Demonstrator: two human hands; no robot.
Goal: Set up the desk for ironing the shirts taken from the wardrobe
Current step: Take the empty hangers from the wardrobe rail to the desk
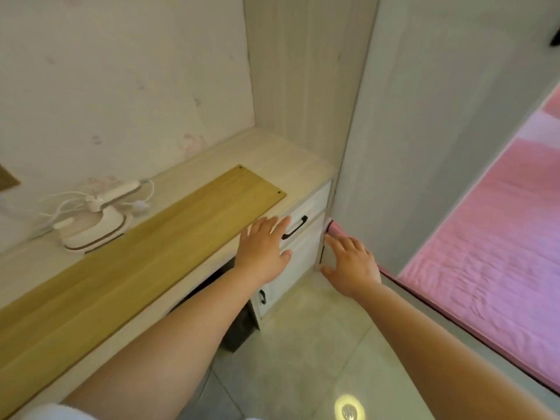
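The small white iron (pixel 91 219) is parked at the worktop's (pixel 266 147) back-left edge, behind the yellow board (pixel 145 237). Both hands, left (pixel 263 250) and right (pixel 351 265), are stretched forward, fingers spread, nothing held. Shirts are probably fetched next.

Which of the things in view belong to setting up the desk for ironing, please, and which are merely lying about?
For the job: desk; wooden board; white iron with its cord.

Just about: drawer handle; pink bedding; floor.
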